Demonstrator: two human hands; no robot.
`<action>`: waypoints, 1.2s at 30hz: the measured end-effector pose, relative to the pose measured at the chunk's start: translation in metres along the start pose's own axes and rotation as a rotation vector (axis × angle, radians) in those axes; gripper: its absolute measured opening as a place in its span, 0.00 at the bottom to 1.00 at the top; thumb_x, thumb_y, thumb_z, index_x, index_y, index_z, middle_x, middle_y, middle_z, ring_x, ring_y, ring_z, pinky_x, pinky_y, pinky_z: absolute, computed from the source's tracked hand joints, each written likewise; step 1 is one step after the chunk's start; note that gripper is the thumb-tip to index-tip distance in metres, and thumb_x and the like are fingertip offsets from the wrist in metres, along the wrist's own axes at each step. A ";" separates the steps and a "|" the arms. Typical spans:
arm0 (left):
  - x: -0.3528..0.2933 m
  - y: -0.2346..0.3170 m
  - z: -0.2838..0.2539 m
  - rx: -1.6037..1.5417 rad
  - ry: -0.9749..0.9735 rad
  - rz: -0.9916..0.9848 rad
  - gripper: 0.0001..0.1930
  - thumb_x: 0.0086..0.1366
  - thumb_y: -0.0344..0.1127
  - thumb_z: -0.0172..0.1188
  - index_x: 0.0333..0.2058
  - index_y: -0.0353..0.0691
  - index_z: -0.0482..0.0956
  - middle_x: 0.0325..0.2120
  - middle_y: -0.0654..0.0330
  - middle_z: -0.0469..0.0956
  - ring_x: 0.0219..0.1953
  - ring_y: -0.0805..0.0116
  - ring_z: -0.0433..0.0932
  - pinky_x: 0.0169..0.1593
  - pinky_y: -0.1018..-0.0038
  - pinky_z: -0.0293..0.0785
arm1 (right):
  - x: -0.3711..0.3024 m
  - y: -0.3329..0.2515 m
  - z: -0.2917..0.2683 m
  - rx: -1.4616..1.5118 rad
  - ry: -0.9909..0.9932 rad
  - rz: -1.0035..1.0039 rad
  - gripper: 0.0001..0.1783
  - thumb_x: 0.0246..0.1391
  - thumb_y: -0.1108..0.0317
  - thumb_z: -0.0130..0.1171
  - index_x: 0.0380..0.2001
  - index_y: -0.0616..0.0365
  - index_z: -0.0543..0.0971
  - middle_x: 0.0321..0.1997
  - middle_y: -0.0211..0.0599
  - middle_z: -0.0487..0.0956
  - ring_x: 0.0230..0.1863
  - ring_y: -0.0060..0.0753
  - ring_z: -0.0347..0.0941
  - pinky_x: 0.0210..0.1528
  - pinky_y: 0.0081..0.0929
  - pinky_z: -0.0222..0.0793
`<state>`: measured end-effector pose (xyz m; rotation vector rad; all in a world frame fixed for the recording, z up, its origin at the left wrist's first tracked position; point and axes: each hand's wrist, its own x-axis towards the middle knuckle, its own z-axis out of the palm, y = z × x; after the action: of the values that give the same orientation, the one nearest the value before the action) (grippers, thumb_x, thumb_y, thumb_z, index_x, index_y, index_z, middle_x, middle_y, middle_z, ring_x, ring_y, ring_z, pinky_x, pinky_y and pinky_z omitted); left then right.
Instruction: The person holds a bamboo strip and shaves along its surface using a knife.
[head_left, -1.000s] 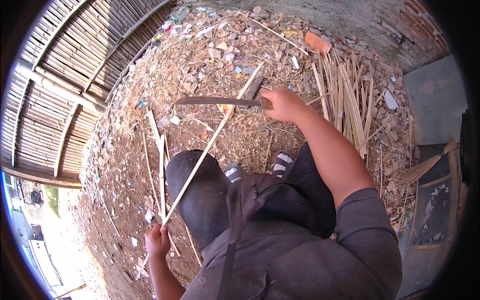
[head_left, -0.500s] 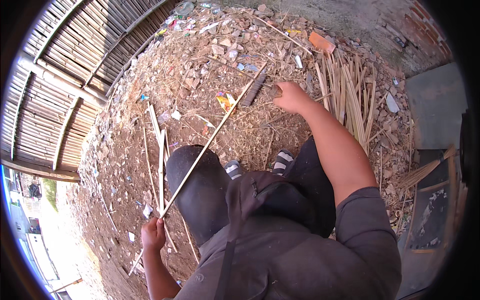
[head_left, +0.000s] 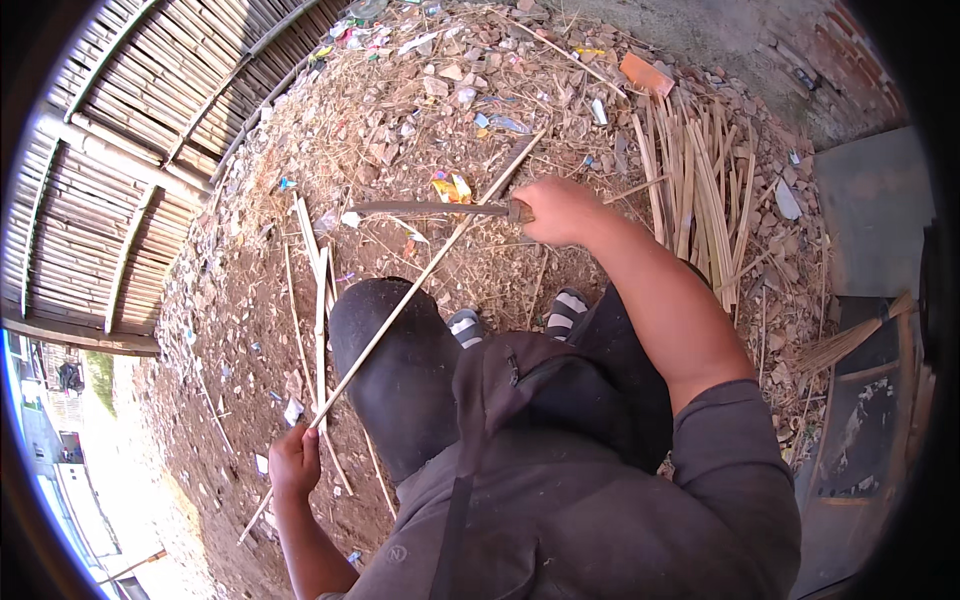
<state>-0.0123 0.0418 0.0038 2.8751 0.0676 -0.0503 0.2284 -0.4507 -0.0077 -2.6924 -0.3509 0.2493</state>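
Note:
A long, thin bamboo strip (head_left: 390, 325) slants from the lower left up to the right, passing over my left knee. My left hand (head_left: 296, 462) grips it near its lower end, its tail sticking out past the wrist. My right hand (head_left: 562, 210) is closed round the short handle of a machete (head_left: 430, 208). The dark, slightly curved blade points left and crosses the strip toward its far end; whether they touch I cannot tell. By that far end, a dark ridged block (head_left: 520, 150) lies partly hidden on the ground.
Several split bamboo strips (head_left: 715, 200) lie piled at the right. More strips (head_left: 320, 330) rest on the dirt beside my left knee. Rubble and litter cover the ground, with an orange brick piece (head_left: 645, 74) near the wall. A bamboo fence (head_left: 130, 170) stands left, a twig broom (head_left: 850, 335) right.
My right hand has moved left and a little nearer, and the blade has swung level across the strip. My left hand and the strip have shifted slightly.

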 end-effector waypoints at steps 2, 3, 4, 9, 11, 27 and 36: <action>0.000 0.002 0.005 0.007 0.012 0.011 0.24 0.71 0.49 0.50 0.21 0.36 0.67 0.15 0.46 0.69 0.21 0.40 0.71 0.26 0.53 0.63 | -0.007 -0.005 -0.005 -0.043 -0.031 -0.074 0.17 0.42 0.62 0.63 0.37 0.59 0.81 0.36 0.50 0.82 0.41 0.55 0.79 0.43 0.45 0.76; -0.002 0.002 0.008 0.012 0.031 0.024 0.24 0.71 0.49 0.50 0.21 0.37 0.67 0.16 0.46 0.69 0.21 0.40 0.71 0.26 0.53 0.63 | -0.002 0.008 -0.001 -0.042 -0.036 -0.076 0.17 0.42 0.62 0.63 0.37 0.59 0.81 0.36 0.50 0.82 0.41 0.55 0.79 0.43 0.45 0.76; -0.002 0.002 0.012 0.037 0.050 0.014 0.24 0.71 0.50 0.51 0.21 0.37 0.67 0.16 0.46 0.69 0.22 0.40 0.71 0.26 0.52 0.63 | 0.006 0.030 0.002 0.088 0.015 0.038 0.18 0.42 0.62 0.63 0.38 0.59 0.81 0.35 0.50 0.82 0.41 0.55 0.79 0.44 0.45 0.76; 0.002 0.003 0.015 0.090 0.064 0.027 0.23 0.70 0.51 0.51 0.21 0.39 0.66 0.15 0.46 0.69 0.22 0.39 0.71 0.26 0.50 0.63 | 0.015 0.047 0.002 0.072 0.100 0.089 0.20 0.43 0.62 0.63 0.40 0.59 0.80 0.37 0.51 0.82 0.44 0.54 0.79 0.47 0.45 0.75; -0.008 0.004 0.014 0.119 0.070 -0.009 0.23 0.70 0.51 0.51 0.21 0.40 0.66 0.15 0.46 0.69 0.22 0.39 0.72 0.25 0.50 0.63 | 0.002 0.014 -0.004 0.062 0.032 0.091 0.19 0.43 0.62 0.62 0.41 0.56 0.81 0.39 0.51 0.82 0.44 0.53 0.79 0.47 0.46 0.75; -0.017 0.007 0.043 0.145 0.199 0.048 0.19 0.68 0.48 0.55 0.24 0.40 0.67 0.17 0.48 0.71 0.21 0.41 0.73 0.23 0.51 0.66 | 0.004 0.015 -0.004 0.087 -0.023 -0.060 0.15 0.42 0.64 0.62 0.37 0.53 0.82 0.36 0.48 0.83 0.40 0.51 0.79 0.43 0.46 0.75; -0.015 0.008 0.038 0.124 0.231 0.065 0.20 0.69 0.49 0.54 0.24 0.40 0.67 0.17 0.48 0.71 0.21 0.40 0.73 0.23 0.50 0.66 | 0.003 -0.006 0.005 0.009 0.068 -0.090 0.15 0.43 0.64 0.62 0.38 0.52 0.81 0.33 0.46 0.82 0.37 0.53 0.80 0.40 0.45 0.75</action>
<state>-0.0280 0.0232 -0.0297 2.9909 0.0151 0.3009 0.2285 -0.4426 -0.0105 -2.6608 -0.4472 0.1322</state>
